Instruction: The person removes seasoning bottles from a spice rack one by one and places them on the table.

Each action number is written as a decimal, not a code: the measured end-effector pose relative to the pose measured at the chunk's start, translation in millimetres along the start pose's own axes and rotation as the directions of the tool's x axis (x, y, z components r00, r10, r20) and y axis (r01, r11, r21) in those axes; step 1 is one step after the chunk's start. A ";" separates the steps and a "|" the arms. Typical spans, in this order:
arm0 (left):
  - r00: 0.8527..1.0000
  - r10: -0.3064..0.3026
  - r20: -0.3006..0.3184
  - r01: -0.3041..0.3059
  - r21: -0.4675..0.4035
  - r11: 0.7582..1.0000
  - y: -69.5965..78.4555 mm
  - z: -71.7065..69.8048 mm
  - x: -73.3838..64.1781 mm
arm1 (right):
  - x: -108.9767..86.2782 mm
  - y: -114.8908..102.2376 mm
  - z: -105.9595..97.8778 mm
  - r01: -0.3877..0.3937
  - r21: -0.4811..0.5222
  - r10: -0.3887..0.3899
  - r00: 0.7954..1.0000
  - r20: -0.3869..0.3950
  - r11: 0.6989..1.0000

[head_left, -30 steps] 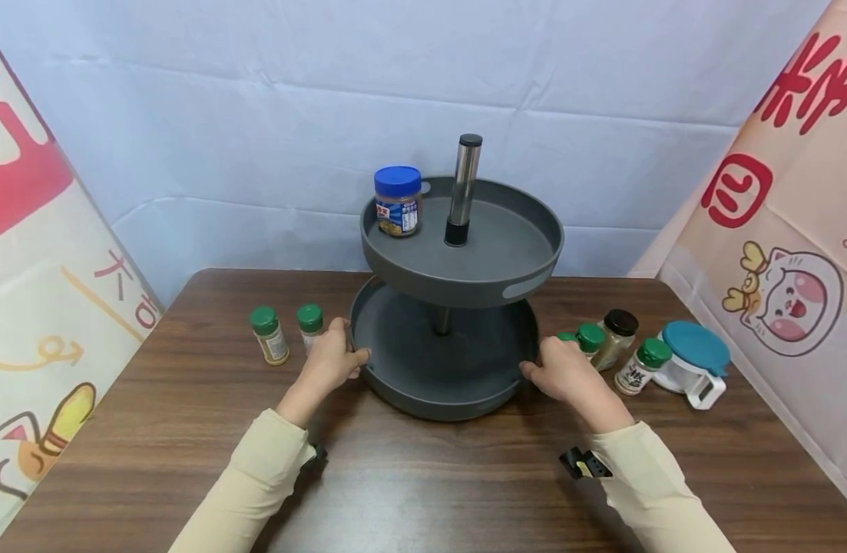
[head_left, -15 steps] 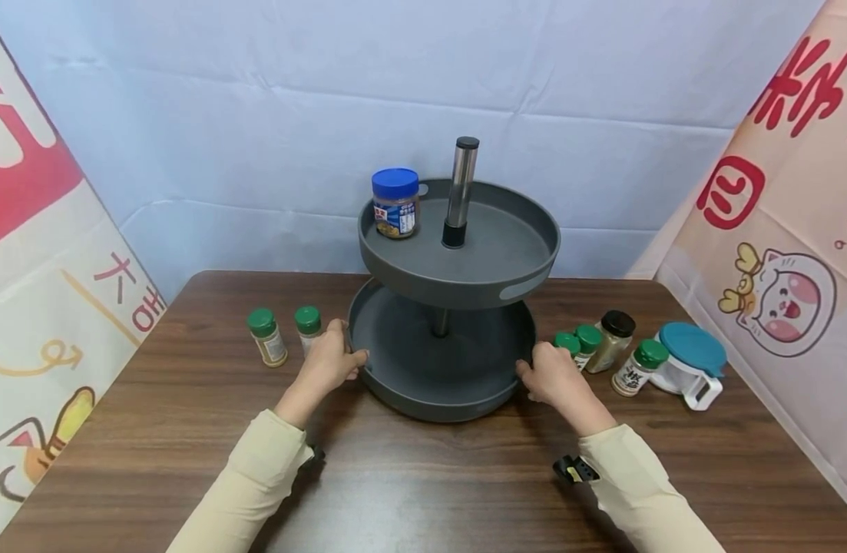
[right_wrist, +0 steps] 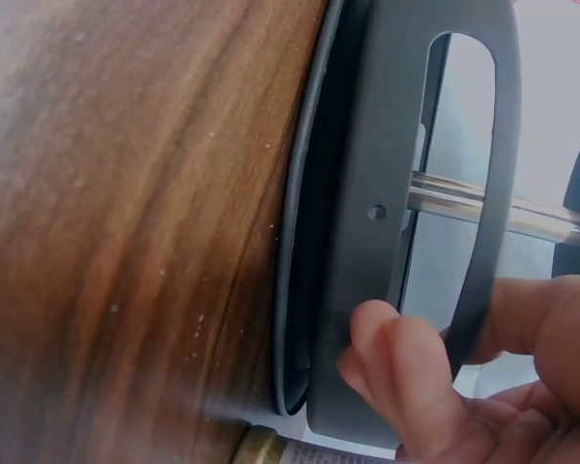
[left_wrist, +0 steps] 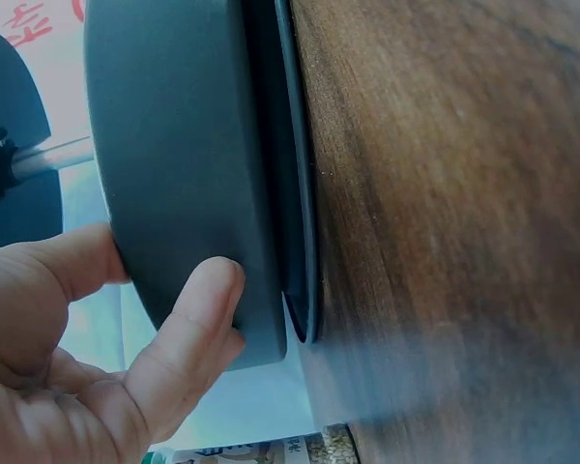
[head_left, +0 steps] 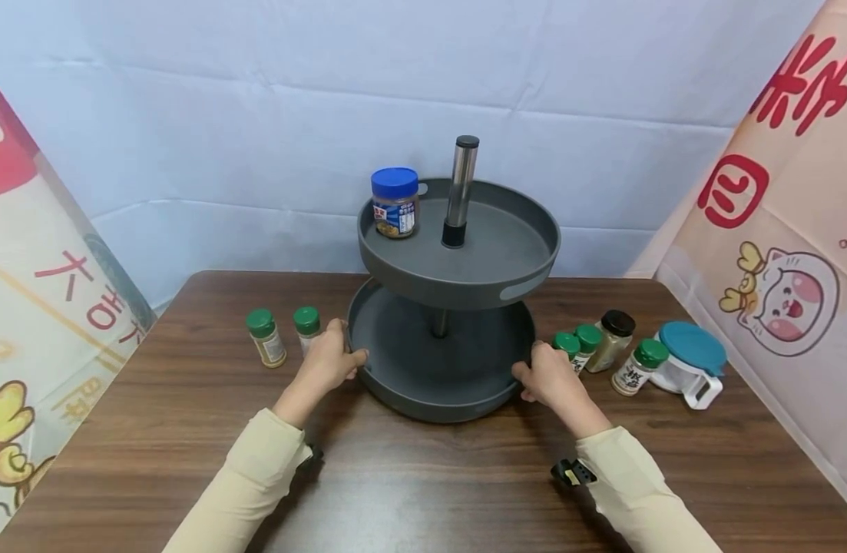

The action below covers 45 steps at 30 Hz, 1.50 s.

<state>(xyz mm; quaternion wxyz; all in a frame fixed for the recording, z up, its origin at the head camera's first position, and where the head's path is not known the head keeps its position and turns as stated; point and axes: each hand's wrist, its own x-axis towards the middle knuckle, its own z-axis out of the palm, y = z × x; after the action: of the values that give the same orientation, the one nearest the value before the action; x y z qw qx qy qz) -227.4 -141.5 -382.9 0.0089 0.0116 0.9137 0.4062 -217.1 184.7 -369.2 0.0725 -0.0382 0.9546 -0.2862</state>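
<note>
A dark grey two-tier round turntable stand stands at mid-table in the head view, with a lower tray (head_left: 437,376), an upper tray (head_left: 499,250) and a steel post (head_left: 462,184). My left hand (head_left: 326,357) grips the lower tray's left rim. In the left wrist view, the thumb of that hand (left_wrist: 87,358) is over the edge and its fingers lie on the outer wall. On the opposite side my right hand (head_left: 553,375) holds the rim, pinching it beside the slotted handle (right_wrist: 503,116) in the right wrist view. A blue-lidded jar (head_left: 395,203) sits on the upper tray.
Two green-capped spice bottles (head_left: 266,338) stand left of my left hand. Beyond my right hand are several more green-capped bottles (head_left: 640,367), a black-capped jar (head_left: 611,342) and a white pot with a blue lid (head_left: 693,353). A pale cloth (head_left: 257,138) hangs behind the table.
My right hand has shifted slightly left along the rim, uncovering more of a green cap. The left hanging banner has swayed. The left hand and stand stay nearly where they were.
</note>
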 end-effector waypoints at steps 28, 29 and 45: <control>0.933 0.229 0.277 -0.314 0.318 0.895 7.9 -26.2 -6.1 | -0.2 2.8 2.0 0.022 -0.017 -0.023 0.999 -0.045 1.000; 0.931 0.232 0.283 -0.321 0.326 0.889 7.4 -26.9 -6.1 | -0.2 2.8 1.6 0.017 -0.017 -0.018 0.999 -0.041 1.000; 0.923 0.277 0.267 -0.358 0.329 0.874 11.9 -36.5 -6.5 | -0.9 2.8 2.5 -0.013 -0.016 0.012 0.998 -0.056 1.000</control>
<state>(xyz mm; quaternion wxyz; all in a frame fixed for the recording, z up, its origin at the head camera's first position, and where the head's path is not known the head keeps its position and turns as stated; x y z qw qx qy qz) -221.7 -160.8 -349.6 0.0365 0.2068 0.9531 0.2181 -216.0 185.8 -372.7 0.0473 -0.0250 0.9588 -0.2791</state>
